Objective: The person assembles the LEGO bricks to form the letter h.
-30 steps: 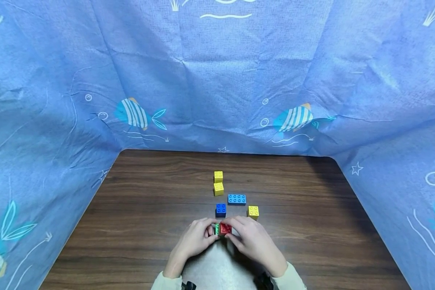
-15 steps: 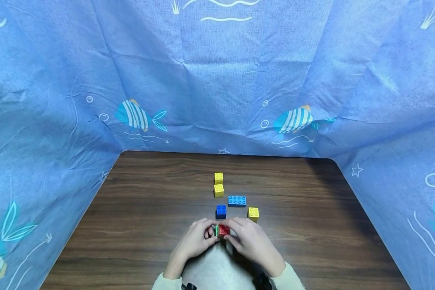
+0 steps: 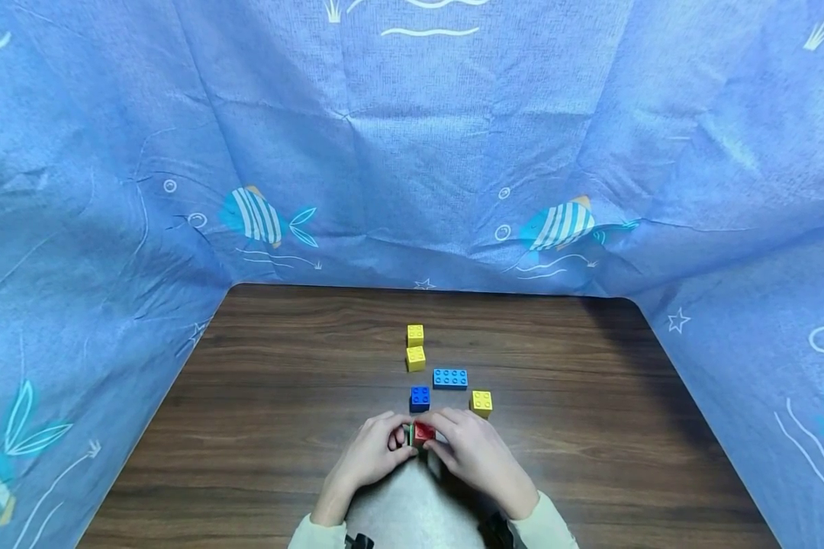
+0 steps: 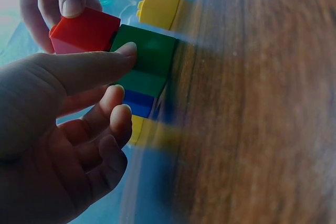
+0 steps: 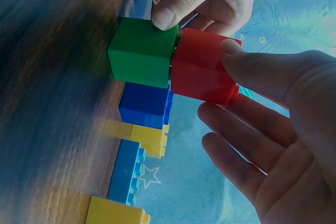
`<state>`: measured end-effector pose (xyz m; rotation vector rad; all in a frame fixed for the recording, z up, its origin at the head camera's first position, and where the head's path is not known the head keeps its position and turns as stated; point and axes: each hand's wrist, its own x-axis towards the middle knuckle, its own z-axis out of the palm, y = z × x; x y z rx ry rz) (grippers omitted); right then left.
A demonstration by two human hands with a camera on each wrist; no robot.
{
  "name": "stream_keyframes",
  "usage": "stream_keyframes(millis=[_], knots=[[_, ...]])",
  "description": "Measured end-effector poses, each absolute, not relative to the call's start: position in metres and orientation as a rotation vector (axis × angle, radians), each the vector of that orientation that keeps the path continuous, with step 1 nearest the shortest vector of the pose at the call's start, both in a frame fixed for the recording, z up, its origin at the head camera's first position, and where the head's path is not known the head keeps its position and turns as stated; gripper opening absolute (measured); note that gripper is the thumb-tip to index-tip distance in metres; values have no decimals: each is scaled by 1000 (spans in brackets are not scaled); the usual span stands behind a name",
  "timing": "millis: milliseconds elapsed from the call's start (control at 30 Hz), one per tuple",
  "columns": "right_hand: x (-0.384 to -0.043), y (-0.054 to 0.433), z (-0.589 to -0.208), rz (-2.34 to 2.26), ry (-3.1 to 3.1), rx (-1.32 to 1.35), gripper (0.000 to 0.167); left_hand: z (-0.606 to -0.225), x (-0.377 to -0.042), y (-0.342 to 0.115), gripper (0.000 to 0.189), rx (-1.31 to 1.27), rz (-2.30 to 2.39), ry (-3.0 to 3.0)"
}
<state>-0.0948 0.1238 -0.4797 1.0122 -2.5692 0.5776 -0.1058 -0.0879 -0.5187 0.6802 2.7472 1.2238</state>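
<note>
A red brick sits against the studded top of a green brick; a narrow gap with studs shows between them in the right wrist view. My left hand pinches the green brick, thumb on its near side. With thumb and fingers my right hand holds the red brick near its studded end. The fingertips on the far side of both bricks are partly hidden. Just beyond the hands stands a dark blue brick.
Farther back on the brown wooden table lie a long light blue brick, a yellow brick on the right, and two more yellow bricks, one of them the nearer yellow brick. A blue fish-print cloth hangs around the table.
The red brick has shifted slightly left over the green brick, so less of the green shows in the head view. My right hand moves with it; the left stays in place.
</note>
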Motion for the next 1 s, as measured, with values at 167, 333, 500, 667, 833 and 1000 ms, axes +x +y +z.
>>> stream_keyframes(millis=[167,333,500,667,833,1000], knots=[[-95,124,-480,588,-2578,1008,36,-519,-107,-87,30,683,1243,2731],[-96,124,-480,616,-2615,1002,35,-520,-107,-87,29,703,1244,2735],[-97,124,-480,639,-2634,1003,35,-521,-107,-87,27,720,1238,2745],[-98,122,-480,664,-2653,1007,34,-522,-107,-88,20,712,1219,2752],[-98,121,-480,696,-2650,995,34,-522,-108,-88,20,719,1213,2752],[-98,119,-482,715,-2634,993,33,-521,-108,-88,20,730,1223,2754]])
